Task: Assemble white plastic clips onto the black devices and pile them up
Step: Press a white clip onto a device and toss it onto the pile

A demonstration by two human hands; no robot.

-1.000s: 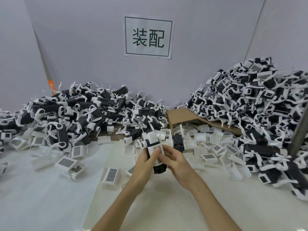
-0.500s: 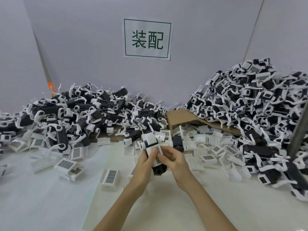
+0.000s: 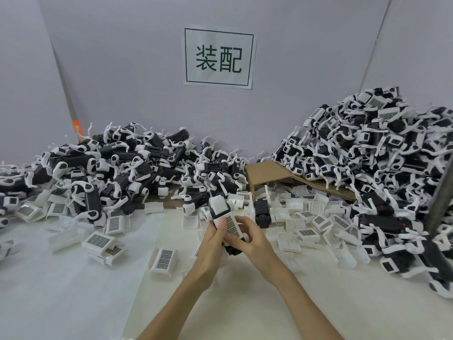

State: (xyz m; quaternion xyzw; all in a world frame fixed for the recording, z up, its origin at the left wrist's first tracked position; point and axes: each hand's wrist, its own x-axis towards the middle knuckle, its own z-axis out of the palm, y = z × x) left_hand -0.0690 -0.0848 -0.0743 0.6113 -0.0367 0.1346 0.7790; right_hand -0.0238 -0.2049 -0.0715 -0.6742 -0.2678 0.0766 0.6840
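**Gripping a black device [image 3: 233, 251] in both hands between two heaps**

Both hands met low at the centre of the head view, just above the white surface [image 3: 73, 290]. The left hand [image 3: 212, 241] curled its grip round the device's left side, with the thumb laid on the white clip [image 3: 232, 227]. The clip's dark grid label faced up on the device's upper face. The right hand [image 3: 256, 245] closed its grip on the right side and near end, fingers wrapped round the body. The device was held tilted, its far end pointing away from the person and slightly left. Whether the clip was fully seated could not be told.

A left heap [image 3: 110, 168] of black-and-white units sprawled along the back wall. A taller right heap [image 3: 367, 155] rose on the right, partly lying on a sheet of brown cardboard [image 3: 267, 170]. Loose white clips [image 3: 306, 217] were scattered on the surface between the hands and the right heap, and more lay to the left of the hands. One bare black unit [image 3: 262, 212] lay among them, just beyond the right hand. A paper sign [image 3: 219, 57] with two printed characters hung on the wall above.
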